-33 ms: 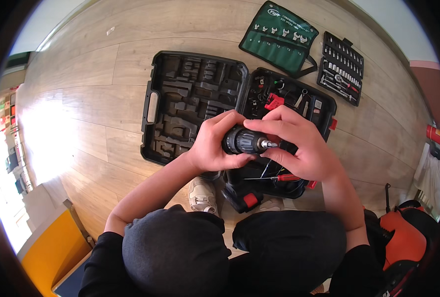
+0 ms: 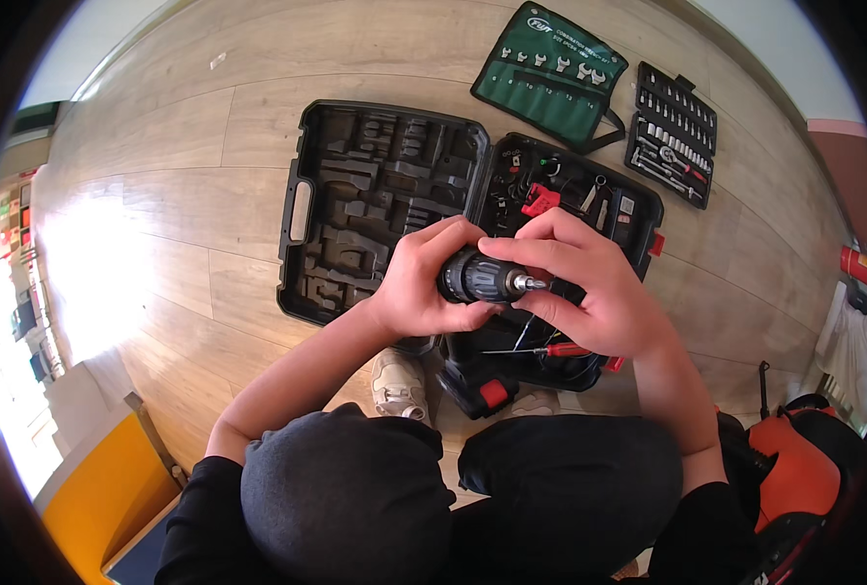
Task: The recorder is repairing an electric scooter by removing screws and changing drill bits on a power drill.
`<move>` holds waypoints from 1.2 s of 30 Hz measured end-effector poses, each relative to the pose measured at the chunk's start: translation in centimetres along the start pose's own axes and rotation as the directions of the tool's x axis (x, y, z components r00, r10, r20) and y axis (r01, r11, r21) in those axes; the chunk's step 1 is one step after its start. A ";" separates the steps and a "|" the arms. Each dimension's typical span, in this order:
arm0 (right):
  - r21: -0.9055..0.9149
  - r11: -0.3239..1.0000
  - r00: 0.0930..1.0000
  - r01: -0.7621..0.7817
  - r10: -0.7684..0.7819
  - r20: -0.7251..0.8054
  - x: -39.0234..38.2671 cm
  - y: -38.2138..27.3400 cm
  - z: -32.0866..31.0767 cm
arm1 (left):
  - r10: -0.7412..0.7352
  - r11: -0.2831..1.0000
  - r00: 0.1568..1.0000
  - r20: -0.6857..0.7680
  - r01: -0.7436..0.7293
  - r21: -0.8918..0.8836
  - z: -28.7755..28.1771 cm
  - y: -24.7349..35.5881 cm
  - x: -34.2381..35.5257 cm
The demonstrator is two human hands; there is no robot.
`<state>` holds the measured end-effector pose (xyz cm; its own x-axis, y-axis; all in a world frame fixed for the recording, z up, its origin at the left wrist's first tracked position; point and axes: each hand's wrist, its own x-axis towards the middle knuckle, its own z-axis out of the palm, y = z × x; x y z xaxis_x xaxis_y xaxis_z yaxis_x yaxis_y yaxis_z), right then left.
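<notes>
A black cordless drill [image 2: 487, 278] is held over the open tool case, its chuck and silver bit [image 2: 531, 284] pointing right. My left hand [image 2: 425, 278] is closed around the drill body just behind the chuck. With thumb and fingers, my right hand [image 2: 584, 278] grips the chuck from both sides near its tip. Below the hands shows the drill's black battery base [image 2: 480, 392] with a red patch. The handle between is mostly hidden. A screwdriver [image 2: 562, 350] with a red handle lies in the case beneath my right hand.
The black tool case [image 2: 300, 210] lies open on the wood floor; its left half has moulded recesses, its right half holds tools. Beyond are a green wrench pouch [image 2: 548, 102] and a socket set [image 2: 672, 136]. A shoe [image 2: 398, 382] is close below; an orange-black object [image 2: 794, 463] stands right.
</notes>
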<state>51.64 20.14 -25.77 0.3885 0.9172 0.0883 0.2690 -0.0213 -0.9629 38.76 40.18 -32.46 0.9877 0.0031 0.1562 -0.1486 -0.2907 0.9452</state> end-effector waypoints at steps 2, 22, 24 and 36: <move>-0.009 1.000 0.999 -0.017 0.016 -0.037 0.1 -0.1 0.4 | 0.011 1.000 1.000 -0.010 -0.011 0.010 0.0 -0.3 0.0; 0.133 0.974 0.981 -0.181 0.188 -0.038 0.5 -0.8 -0.5 | 0.000 1.000 0.999 -0.047 0.001 0.017 0.0 0.1 -0.3; -0.037 0.998 0.998 -0.055 0.054 -0.026 -0.4 0.8 -1.0 | 0.024 1.000 0.999 -0.046 -0.023 0.013 0.1 0.1 -0.2; -0.073 0.995 0.998 -0.068 0.067 -0.019 -0.6 0.1 -2.3 | -0.024 0.998 0.999 -0.035 0.026 0.054 0.5 0.0 -0.6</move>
<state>53.44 18.67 -25.30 0.4226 0.9059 0.0284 0.3053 -0.1128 -0.9456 38.19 39.71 -32.73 0.9887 0.0437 0.1437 -0.1204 -0.3421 0.9319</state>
